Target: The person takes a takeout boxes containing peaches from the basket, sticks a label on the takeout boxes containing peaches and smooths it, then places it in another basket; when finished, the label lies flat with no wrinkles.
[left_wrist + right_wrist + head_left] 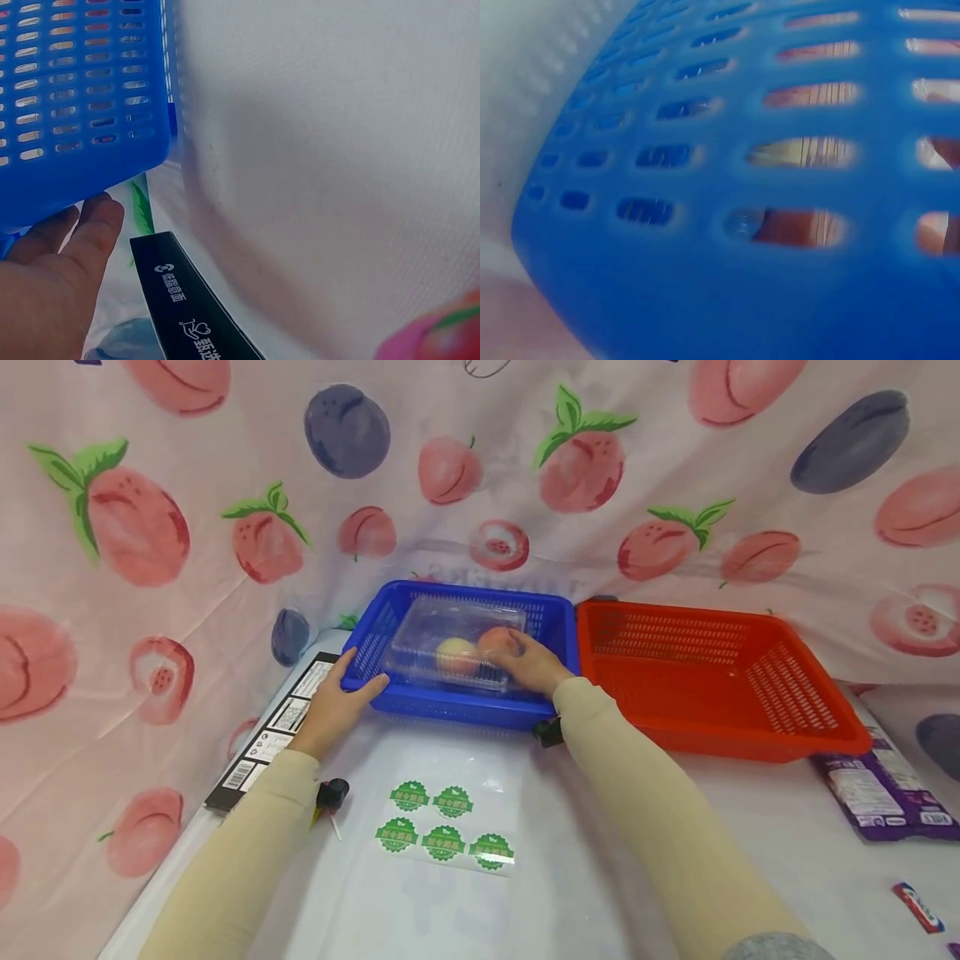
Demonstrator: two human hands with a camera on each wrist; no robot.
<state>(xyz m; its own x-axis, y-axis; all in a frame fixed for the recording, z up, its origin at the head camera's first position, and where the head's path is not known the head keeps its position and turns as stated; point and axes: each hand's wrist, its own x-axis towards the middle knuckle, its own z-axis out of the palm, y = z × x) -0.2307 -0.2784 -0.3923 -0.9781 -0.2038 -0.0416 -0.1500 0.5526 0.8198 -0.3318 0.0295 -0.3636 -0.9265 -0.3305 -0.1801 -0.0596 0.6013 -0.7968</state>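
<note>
A blue perforated basket (552, 610) stands at the back of the white table. Inside it lies a clear plastic clamshell box (438, 628) with two peaches (456, 654) in it. My left hand (341, 692) grips the basket's front left corner, thumb on the rim; the left wrist view shows its fingers (90, 229) under the blue basket wall (82, 97). My right hand (525, 660) reaches into the basket and rests on the right end of the clamshell, over one peach. The right wrist view shows only the blue basket wall (727, 187) up close.
An empty red basket (712, 672) stands right of the blue one. A clear sheet of green stickers (442, 831) lies in front. A black flat package (262, 739) lies at the left edge, a purple packet (885, 793) at the right. Fruit-print cloth hangs behind.
</note>
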